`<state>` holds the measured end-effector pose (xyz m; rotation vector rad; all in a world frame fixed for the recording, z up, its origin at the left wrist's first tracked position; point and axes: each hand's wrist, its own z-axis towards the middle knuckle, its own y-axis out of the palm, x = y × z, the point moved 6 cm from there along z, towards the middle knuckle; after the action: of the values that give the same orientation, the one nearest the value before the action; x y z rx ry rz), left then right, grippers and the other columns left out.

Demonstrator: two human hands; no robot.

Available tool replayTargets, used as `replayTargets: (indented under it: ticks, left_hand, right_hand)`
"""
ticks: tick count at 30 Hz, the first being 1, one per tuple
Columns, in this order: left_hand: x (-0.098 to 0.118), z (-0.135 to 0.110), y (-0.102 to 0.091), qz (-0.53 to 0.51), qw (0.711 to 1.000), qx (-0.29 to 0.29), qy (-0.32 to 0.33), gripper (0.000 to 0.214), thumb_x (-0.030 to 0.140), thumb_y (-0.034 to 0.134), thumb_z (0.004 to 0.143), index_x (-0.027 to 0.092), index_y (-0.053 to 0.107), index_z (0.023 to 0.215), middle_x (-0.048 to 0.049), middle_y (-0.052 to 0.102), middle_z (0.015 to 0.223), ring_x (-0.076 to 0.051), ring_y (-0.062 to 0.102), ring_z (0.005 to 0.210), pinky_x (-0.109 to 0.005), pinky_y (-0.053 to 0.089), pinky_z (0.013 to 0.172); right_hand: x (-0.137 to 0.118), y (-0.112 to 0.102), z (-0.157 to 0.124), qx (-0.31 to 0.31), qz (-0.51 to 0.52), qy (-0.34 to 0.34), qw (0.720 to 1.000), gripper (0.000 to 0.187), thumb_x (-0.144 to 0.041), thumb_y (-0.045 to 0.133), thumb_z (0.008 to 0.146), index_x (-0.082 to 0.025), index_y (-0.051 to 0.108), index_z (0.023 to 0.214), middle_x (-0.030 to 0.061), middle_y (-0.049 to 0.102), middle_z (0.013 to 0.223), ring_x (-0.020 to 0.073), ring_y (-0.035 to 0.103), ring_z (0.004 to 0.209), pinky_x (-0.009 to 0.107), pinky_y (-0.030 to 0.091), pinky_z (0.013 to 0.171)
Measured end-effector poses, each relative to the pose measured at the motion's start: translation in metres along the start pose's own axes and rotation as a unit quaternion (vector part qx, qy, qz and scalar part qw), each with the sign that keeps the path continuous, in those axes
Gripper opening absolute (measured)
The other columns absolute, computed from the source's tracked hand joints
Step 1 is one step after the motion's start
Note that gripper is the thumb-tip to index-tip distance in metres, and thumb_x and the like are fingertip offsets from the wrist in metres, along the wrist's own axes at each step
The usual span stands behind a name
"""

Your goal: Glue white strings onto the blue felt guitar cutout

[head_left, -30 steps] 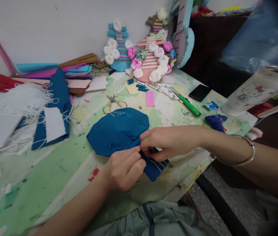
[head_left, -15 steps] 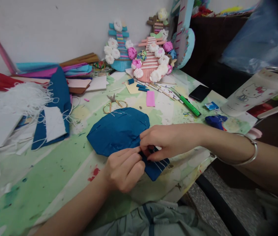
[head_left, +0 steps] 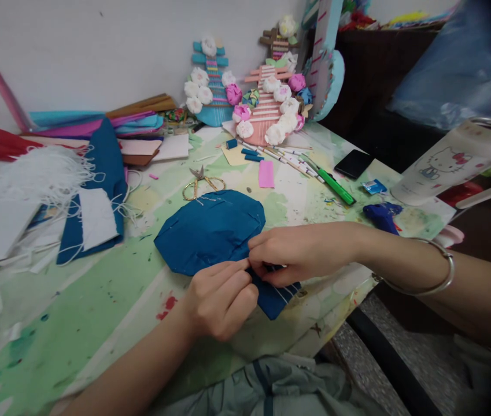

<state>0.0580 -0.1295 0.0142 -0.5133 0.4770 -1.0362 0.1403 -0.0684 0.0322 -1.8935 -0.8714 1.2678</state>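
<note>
A rounded piece of dark blue paper [head_left: 208, 231] lies on the paint-stained table [head_left: 98, 300], with a narrower neck [head_left: 277, 294] crossed by white strings near the table's front edge. My left hand [head_left: 221, 297] is closed, its fingertips pinching at the spot where the blue body meets the neck. My right hand [head_left: 299, 251], a silver bangle [head_left: 438, 271] on its wrist, is also closed in a pinch on the same spot. The two hands touch each other there. What is between the fingertips is hidden.
Small gold scissors [head_left: 199, 182] lie just behind the blue piece. Left are white strings [head_left: 48, 170], blue and white sheets [head_left: 93, 214] and coloured paper. Flowered paper models [head_left: 266, 104] stand at the back. A green marker [head_left: 334, 185], a phone [head_left: 351, 163], a blue glue gun [head_left: 381, 214] and a cartoon cup [head_left: 449, 162] are right.
Almost nothing differs. Both hands stay pinched on the same spot of the blue piece, with only slight finger shifts.
</note>
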Motion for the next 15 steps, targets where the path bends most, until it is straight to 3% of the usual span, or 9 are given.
replayTargets:
  ticks: [15]
  left_hand:
    - [0.0019, -0.0006, 0.0002, -0.012, 1.0, 0.001, 0.006, 0.024, 0.014, 0.049, 0.087, 0.014, 0.051, 0.063, -0.0051, 0.058, 0.054, -0.016, 0.064, 0.059, -0.032, 0.06, 0.068]
  right_hand:
    - [0.0009, 0.003, -0.0036, 0.014, 0.005, -0.011, 1.0, 0.012, -0.009, 0.053, 0.087, -0.013, 0.059, 0.079, 0.0067, 0.058, 0.087, 0.015, 0.051, 0.079, 0.026, 0.039, 0.071]
